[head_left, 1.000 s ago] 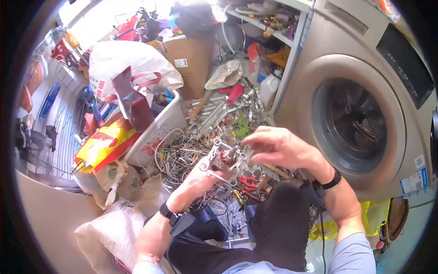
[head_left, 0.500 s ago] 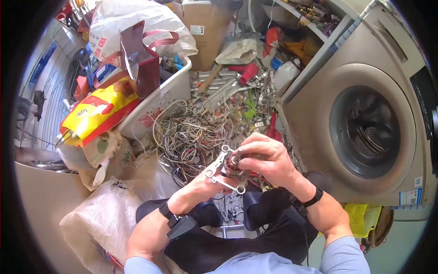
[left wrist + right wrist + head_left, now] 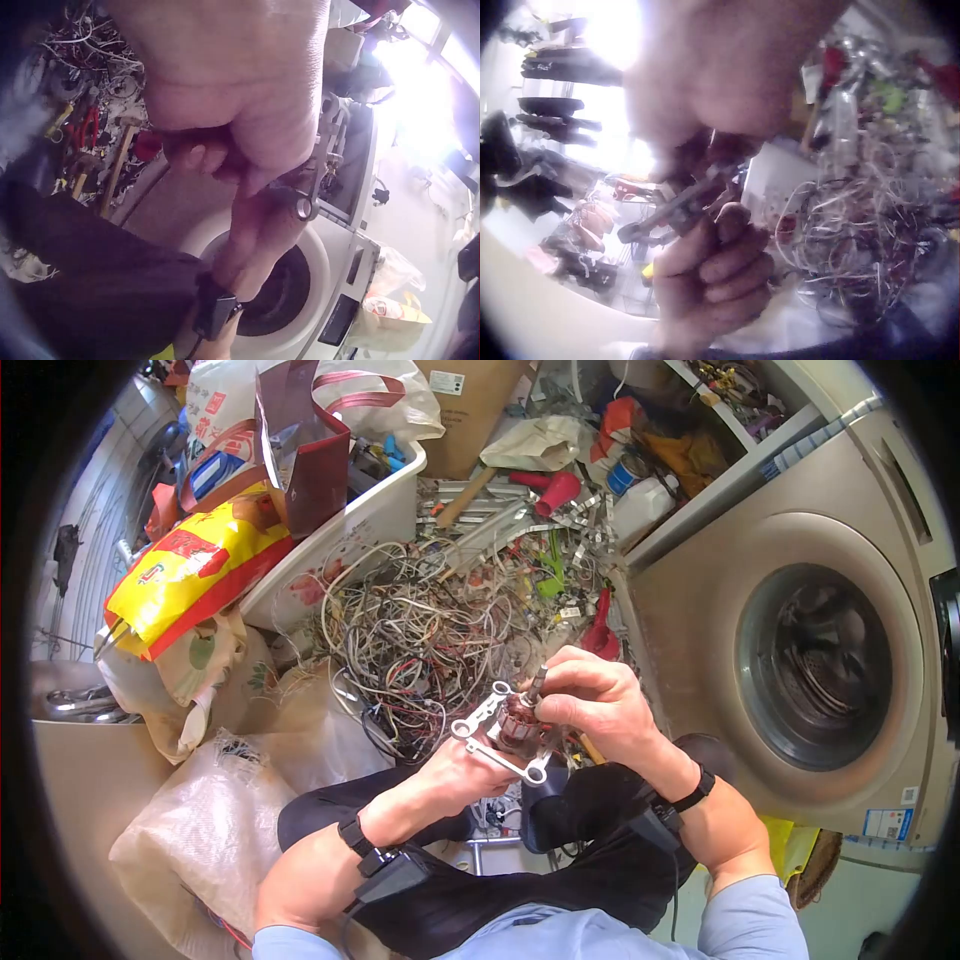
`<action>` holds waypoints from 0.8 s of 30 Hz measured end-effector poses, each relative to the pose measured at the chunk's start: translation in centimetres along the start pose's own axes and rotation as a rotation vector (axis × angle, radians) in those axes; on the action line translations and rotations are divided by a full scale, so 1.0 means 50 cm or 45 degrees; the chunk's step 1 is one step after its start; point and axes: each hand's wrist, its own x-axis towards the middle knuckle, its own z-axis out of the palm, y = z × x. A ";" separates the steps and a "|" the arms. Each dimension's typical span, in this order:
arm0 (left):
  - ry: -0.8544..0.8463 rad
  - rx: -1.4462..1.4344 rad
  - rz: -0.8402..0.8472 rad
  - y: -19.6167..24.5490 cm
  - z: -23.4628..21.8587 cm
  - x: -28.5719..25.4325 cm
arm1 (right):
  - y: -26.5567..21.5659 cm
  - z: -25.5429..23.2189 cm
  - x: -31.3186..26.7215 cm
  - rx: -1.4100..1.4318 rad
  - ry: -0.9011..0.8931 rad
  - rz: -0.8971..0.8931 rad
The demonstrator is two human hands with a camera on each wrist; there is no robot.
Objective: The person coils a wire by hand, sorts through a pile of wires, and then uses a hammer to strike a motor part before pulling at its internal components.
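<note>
My left hand [image 3: 462, 772] grips a small electric motor [image 3: 517, 728] with reddish-brown windings, held above the lap in the head view. A pale metal bracket [image 3: 487, 712] with ring-shaped ends surrounds the motor. From the other side, my right hand [image 3: 602, 708] pinches the dark shaft end [image 3: 537, 682] between thumb and fingers. In the right wrist view, the left hand's curled fingers [image 3: 735, 266] show below the bracket [image 3: 671, 214]. One ring of the bracket [image 3: 304, 208] sticks out beside the hands in the left wrist view; the palm hides the motor there.
A tangled heap of wires [image 3: 420, 630] covers the floor ahead. Left of it stand a white bin [image 3: 375, 520] and a yellow-red bag [image 3: 195, 570]. A washing machine [image 3: 690, 620] is on the right. A pink-red hairdryer [image 3: 558, 492] lies at the back.
My right hand has come in from the right, from apart and open to pinching the motor's shaft end. The head view has tilted down; the left hand keeps its grip on the motor.
</note>
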 end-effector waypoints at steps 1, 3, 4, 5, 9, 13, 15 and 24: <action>-0.016 0.098 -0.018 0.001 0.004 0.001 | 0.001 -0.004 -0.002 -0.004 0.002 0.000; -0.099 0.000 -0.104 -0.002 0.005 0.000 | 0.000 -0.010 -0.009 -0.105 -0.025 -0.001; -0.198 -0.164 -0.164 -0.018 0.002 0.005 | -0.002 -0.012 -0.012 -0.106 -0.021 0.000; -0.295 -0.329 -0.222 -0.031 0.000 0.008 | -0.007 -0.014 -0.013 -0.163 -0.029 0.018; -0.388 -0.452 -0.292 -0.039 0.005 0.011 | -0.009 -0.016 -0.023 -0.127 -0.024 0.091; -0.504 -0.497 -0.290 -0.045 0.005 0.014 | -0.009 -0.020 -0.028 -0.115 -0.026 0.109; -0.473 -0.461 -0.268 -0.046 0.010 0.016 | -0.007 -0.025 -0.027 -0.212 -0.068 0.055; -0.049 0.126 0.081 -0.045 0.014 0.026 | 0.009 -0.014 -0.029 -0.111 -0.091 -0.009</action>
